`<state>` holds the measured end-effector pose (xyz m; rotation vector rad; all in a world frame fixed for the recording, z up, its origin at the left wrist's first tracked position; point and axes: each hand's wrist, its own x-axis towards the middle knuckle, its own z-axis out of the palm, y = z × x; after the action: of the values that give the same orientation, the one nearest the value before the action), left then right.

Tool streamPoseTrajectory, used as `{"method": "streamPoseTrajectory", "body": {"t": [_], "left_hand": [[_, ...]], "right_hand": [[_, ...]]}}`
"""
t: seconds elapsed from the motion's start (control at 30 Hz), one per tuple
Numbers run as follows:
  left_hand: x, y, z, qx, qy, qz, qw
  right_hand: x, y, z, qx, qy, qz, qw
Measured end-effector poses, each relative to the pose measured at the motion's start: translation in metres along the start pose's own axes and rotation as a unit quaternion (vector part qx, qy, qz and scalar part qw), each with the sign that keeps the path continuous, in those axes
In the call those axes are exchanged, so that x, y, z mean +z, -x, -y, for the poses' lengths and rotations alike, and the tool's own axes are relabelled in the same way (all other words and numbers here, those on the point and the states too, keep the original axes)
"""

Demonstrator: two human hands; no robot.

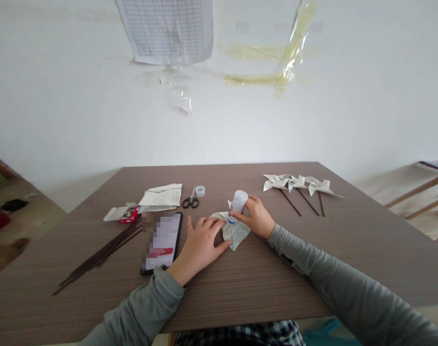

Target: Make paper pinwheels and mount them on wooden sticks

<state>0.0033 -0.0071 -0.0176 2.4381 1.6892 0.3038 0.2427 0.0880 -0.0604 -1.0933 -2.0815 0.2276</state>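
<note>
My right hand (256, 216) is closed around a white glue bottle (238, 202), tipped nozzle-down onto a cut sheet of printed paper (235, 233) on the brown table (240, 278). Flat on the paper's left side lies my left hand (200, 242), fingers stretched out and pressing it down. The bottle's small clear cap (200, 191) sits apart, farther back, beside a pair of scissors (191, 198).
A phone (163, 241) lies left of my left hand, with a bundle of thin dark sticks (99, 254) beyond it. Folded paper (161, 197) and a red-white packet (123, 213) rest behind. Three paper pinwheels on sticks (300, 185) lie at the back right.
</note>
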Motion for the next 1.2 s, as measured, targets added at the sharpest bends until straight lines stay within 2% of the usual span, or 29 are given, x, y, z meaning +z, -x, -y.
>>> {"method": "streamPoseTrajectory", "body": {"t": [0.13,1.2], "left_hand": [[-0.002,0.000,-0.002,-0.004,-0.003,0.006,1.000],[-0.003,0.001,-0.004,-0.005,-0.024,0.012,1.000]], "right_hand": [[0.001,0.000,0.002,0.014,0.011,0.020,1.000],[-0.005,-0.001,0.013,-0.020,0.085,0.027,0.996]]}}
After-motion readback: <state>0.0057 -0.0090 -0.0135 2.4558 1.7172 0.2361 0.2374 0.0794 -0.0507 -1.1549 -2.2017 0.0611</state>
